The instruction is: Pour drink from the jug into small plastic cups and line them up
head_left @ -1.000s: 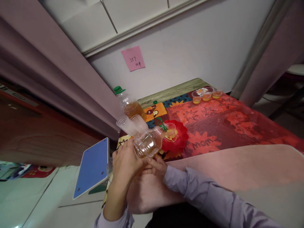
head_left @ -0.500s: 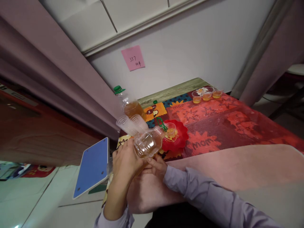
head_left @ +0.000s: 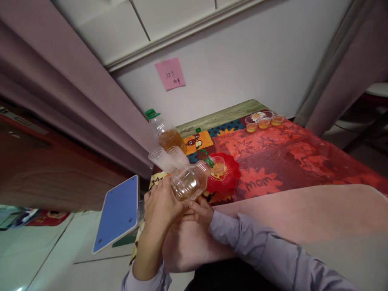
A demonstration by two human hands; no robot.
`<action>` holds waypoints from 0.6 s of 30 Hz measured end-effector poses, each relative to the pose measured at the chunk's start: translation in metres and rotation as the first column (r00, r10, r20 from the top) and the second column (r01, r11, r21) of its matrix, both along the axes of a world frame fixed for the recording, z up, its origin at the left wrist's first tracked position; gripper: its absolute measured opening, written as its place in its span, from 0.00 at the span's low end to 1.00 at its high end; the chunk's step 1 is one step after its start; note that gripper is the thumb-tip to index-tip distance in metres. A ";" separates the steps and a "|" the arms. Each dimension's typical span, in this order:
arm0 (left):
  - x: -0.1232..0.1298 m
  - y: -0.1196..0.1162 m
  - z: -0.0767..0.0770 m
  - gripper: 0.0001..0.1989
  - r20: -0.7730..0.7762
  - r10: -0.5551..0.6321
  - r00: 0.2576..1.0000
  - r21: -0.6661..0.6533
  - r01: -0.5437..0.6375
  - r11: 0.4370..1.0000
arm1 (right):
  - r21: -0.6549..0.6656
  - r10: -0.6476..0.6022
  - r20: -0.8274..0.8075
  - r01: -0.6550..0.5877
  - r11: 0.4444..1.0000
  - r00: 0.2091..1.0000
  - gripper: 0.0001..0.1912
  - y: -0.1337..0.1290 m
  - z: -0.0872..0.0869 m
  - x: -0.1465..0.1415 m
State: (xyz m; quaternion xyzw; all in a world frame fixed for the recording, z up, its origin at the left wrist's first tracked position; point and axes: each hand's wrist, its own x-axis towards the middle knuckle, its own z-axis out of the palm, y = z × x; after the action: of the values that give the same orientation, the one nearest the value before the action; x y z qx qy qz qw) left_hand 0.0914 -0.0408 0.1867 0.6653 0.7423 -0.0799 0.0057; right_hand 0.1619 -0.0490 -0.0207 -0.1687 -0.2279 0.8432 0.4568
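Both my hands hold a clear plastic bottle (head_left: 189, 182), tilted with its neck toward the red scalloped plate (head_left: 232, 173). My left hand (head_left: 162, 202) wraps the bottle's lower end from the left, and my right hand (head_left: 200, 212) supports it from below. Amber liquid shows inside the bottle. On the plate stands a small clear cup (head_left: 218, 165) with some amber liquid, close to the bottle's mouth. A green strip-like handle (head_left: 206, 158) lies beside that cup. Whether liquid is flowing I cannot make out.
A large green-capped bottle (head_left: 169, 137) of amber liquid stands behind two stacks of clear cups (head_left: 163, 159). Three filled cups (head_left: 264, 122) stand at the table's far right. A small green cap (head_left: 198, 130) lies near the back. A blue board (head_left: 118, 214) is at the left.
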 end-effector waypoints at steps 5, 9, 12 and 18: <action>-0.013 0.002 -0.012 0.38 0.078 -0.039 0.996 0.085 0.032 0.996 | -0.018 -0.041 0.018 0.041 0.999 0.999 0.51 0.002 0.001 0.002; -0.030 0.004 -0.026 0.41 0.238 -0.111 0.965 0.253 0.049 0.966 | 0.004 -0.106 0.019 0.106 0.994 0.994 0.45 0.005 0.001 0.005; -0.046 0.004 -0.034 0.42 0.418 -0.159 0.895 0.372 -0.008 0.928 | 0.009 -0.141 -0.018 0.141 0.990 0.990 0.44 0.008 0.002 0.007; -0.075 0.005 -0.054 0.47 0.786 -0.207 0.583 0.452 -0.314 0.835 | -0.104 -0.286 -0.050 0.279 0.954 0.957 0.30 0.014 0.003 0.006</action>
State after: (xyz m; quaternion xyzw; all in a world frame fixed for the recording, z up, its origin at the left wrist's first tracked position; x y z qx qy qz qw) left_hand 0.0165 -0.0356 0.1332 0.5751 0.6667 0.4479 0.1556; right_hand 0.1681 -0.0346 -0.0179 -0.1940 -0.1457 0.7842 0.5711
